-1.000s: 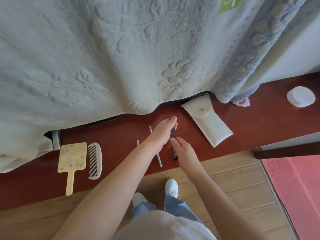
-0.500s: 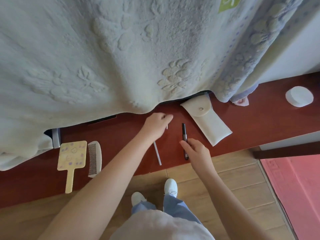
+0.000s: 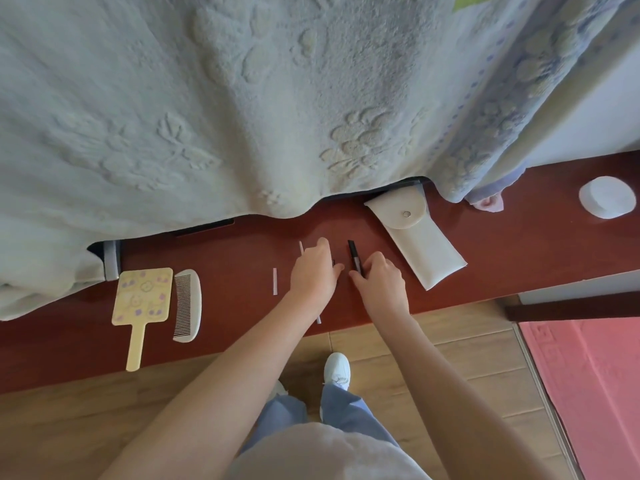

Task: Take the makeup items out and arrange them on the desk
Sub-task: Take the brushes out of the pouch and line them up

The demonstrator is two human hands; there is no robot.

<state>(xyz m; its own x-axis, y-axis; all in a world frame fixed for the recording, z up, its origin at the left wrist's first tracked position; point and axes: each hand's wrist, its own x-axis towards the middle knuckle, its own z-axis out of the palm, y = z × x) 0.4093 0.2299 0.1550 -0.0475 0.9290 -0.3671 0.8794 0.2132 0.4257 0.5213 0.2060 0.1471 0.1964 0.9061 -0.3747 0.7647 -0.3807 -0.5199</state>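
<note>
Dark pen (image 3: 354,252) pinched by right hand (image 3: 381,282); left hand (image 3: 311,268) uncertain; pouch (image 3: 419,244) flap closed.

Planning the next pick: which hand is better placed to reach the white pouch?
Right. The right hand lies beside the pouch, though it holds the dark pen; the left hand is farther.

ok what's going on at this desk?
A person stands at the red-brown desk, laying out makeup items. The right hand pinches a dark makeup pencil near the white snap pouch. The left hand is curled over a thin white stick; whether it grips anything is unclear. A short white stick, a yellow hand mirror and a white comb lie further left.
</note>
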